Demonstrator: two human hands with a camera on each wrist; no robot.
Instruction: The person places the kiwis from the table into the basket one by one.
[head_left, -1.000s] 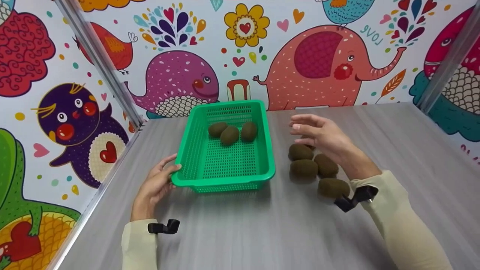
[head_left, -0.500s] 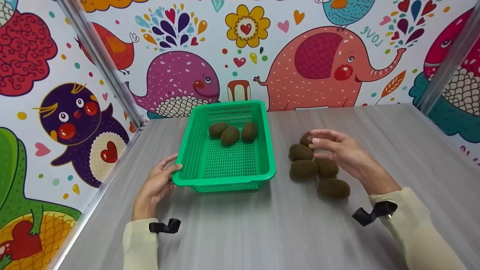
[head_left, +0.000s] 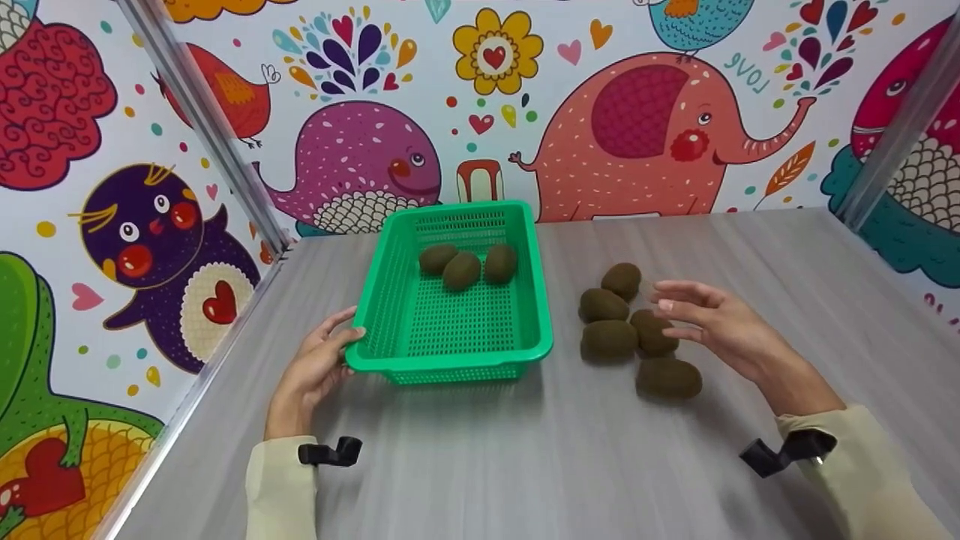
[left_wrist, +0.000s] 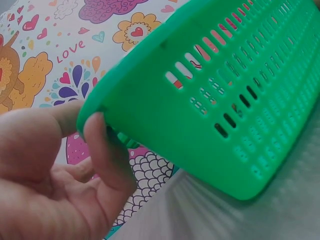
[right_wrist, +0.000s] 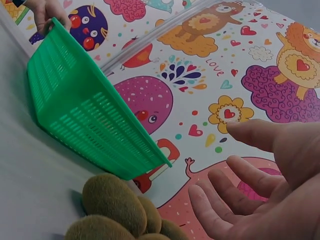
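Observation:
A green plastic basket [head_left: 450,361] stands on the table with three kiwis [head_left: 461,271] toward its far end. My left hand [head_left: 311,371] grips the basket's near left corner; in the left wrist view the thumb and fingers pinch its rim [left_wrist: 107,82]. Several more brown kiwis [head_left: 609,341] lie in a loose cluster right of the basket. Just to the right of that cluster is my right hand [head_left: 724,330], holding nothing, its fingers relaxed and slightly bent. The right wrist view has the kiwis [right_wrist: 114,202] below and left of this hand.
The grey wood-grain table [head_left: 465,457] meets a back wall [head_left: 495,135] printed with cartoon animals. A similar panel [head_left: 150,247] closes the left side, with a metal post [head_left: 214,127] at the corner. Another post [head_left: 892,150] rises at the right.
My right hand has moved right and toward me, from above the far kiwis to beside the cluster, uncovering the farthest kiwi. The left hand, basket and kiwis have stayed put.

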